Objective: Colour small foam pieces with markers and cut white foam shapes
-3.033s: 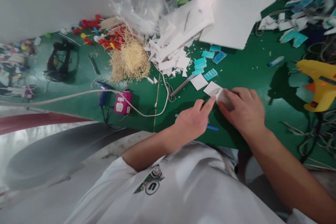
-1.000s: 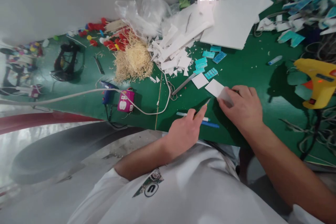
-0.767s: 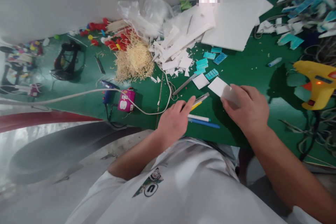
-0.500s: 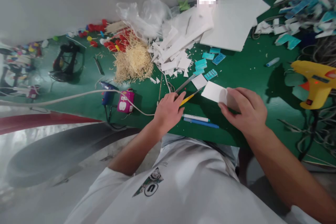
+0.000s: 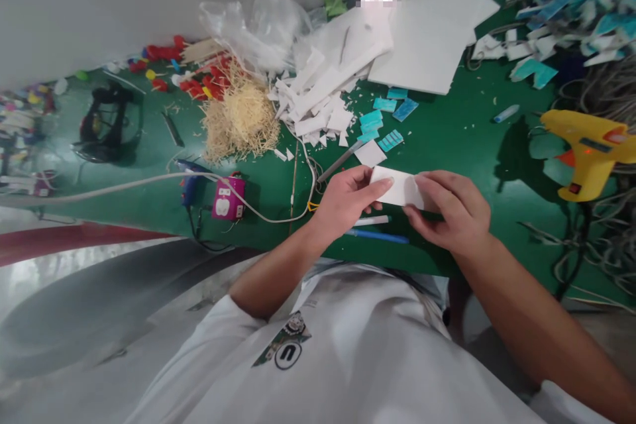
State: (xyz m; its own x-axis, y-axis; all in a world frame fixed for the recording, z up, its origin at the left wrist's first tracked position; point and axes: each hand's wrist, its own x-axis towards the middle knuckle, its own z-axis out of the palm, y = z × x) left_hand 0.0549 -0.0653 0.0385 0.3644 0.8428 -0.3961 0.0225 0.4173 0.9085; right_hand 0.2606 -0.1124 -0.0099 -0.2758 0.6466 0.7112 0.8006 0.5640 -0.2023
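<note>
A small rectangular piece of white foam board [image 5: 401, 185] is held between my two hands above the table. My left hand [image 5: 350, 199] pinches its left end, thumb on top. My right hand [image 5: 450, 209] grips its right end between thumb and fingers. Below the piece lie a white marker [image 5: 373, 220] and a blue pen [image 5: 380, 236], both partly covered by my left hand. The end of a yellow-handled tool [image 5: 313, 207] shows beside my left wrist; the rest is hidden. A square white piece [image 5: 370, 154] lies just beyond my left fingers.
Blue painted pieces [image 5: 390, 140] lie beyond my hands, near white scraps [image 5: 325, 116] and large white sheets [image 5: 417, 40]. A yellow glue gun [image 5: 586, 149] stands right, by tangled cords. To the left are a pink power box [image 5: 228, 199], a blue glue gun [image 5: 189, 185] and thin straw-coloured sticks [image 5: 243, 119].
My left hand has left the yellow-handled tool and moved right to take the left end of the white piece. The right hand still holds it. The view has shifted slightly.
</note>
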